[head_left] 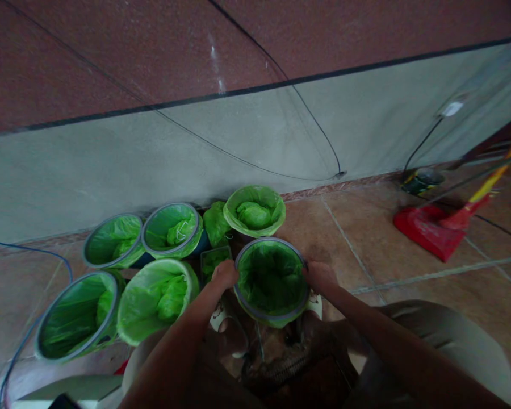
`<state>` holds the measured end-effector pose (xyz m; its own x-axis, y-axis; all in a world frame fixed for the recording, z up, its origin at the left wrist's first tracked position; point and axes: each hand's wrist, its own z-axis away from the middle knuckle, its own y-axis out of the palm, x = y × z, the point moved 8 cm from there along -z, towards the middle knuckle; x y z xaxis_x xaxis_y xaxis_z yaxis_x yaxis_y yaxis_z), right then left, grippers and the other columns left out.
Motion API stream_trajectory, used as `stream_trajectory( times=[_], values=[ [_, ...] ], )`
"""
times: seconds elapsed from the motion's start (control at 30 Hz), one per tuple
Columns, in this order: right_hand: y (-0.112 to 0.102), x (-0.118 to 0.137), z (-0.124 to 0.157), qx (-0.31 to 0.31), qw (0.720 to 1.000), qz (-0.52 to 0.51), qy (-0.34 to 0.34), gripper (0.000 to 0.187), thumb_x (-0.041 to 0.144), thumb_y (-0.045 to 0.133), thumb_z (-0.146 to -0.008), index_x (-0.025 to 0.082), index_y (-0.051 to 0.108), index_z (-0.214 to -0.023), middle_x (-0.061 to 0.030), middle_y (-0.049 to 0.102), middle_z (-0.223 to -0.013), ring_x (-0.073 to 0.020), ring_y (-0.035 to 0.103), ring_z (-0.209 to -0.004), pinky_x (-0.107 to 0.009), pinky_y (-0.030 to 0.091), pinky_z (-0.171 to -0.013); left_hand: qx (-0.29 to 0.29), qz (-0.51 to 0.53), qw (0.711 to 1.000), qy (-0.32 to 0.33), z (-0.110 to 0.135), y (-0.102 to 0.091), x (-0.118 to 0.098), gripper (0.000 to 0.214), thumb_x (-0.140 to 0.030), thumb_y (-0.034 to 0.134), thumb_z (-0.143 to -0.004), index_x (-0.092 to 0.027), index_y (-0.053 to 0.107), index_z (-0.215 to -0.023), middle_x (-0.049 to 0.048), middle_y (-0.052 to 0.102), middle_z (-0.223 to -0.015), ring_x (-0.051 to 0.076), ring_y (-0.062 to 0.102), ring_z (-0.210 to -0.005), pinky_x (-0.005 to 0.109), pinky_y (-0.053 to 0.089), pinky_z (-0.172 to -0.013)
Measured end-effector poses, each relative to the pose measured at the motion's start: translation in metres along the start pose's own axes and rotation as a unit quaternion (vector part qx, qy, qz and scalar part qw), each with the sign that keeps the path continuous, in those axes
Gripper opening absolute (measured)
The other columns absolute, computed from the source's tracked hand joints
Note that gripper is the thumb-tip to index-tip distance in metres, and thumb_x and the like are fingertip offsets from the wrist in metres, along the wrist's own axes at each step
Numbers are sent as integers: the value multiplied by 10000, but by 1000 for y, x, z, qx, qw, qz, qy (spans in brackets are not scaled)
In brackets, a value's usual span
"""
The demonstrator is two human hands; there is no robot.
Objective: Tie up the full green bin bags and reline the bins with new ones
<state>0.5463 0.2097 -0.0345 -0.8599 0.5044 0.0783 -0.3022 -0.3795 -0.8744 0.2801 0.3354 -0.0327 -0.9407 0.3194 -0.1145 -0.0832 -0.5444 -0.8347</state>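
Between my knees is a round trash can (272, 278) lined with a green plastic bag, a grey ring around its rim. My left hand (225, 275) is closed on the rim's left side, and my right hand (321, 276) grips the right side. The liner hangs down inside, its bottom dark. Just behind stands another lined trash can (255, 211) with a bunched green bag in it. Left of my left hand is a small clear box (215, 262) with green stuff inside, and a crumpled green bag (217, 223) lies behind it.
Several more trash cans with green liners, such as the near-left one (77, 318), stand on my left along the wall (111, 170). A red dustpan (434, 227), a dark tin (423, 180) and cables are on the right. A blue cable (23, 346) runs along the far left.
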Motion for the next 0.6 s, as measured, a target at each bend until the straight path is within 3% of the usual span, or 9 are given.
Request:
stream_trajectory(
  times=[0.37, 0.6],
  values=[
    [5, -2, -3, 3, 1000, -9, 3, 377, 328, 419, -932, 135, 666, -1142, -181, 709, -1030, -291, 676, -966, -349, 509, -787, 19, -13, 1000, 7, 2, 5, -8, 309, -201, 461, -859, -118, 705, -1029, 185, 693, -1094, 260, 654, -1057, 288, 503, -863],
    [10, -1, -7, -7, 1000, 16, -17, 354, 320, 429, -933, 130, 684, -1088, -189, 705, -1016, -292, 684, -934, -355, 519, -758, 18, -3, 1000, 7, 1, 5, -10, 280, -182, 495, -839, -109, 723, -984, 196, 693, -1089, 282, 645, -1070, 293, 497, -866]
  ],
)
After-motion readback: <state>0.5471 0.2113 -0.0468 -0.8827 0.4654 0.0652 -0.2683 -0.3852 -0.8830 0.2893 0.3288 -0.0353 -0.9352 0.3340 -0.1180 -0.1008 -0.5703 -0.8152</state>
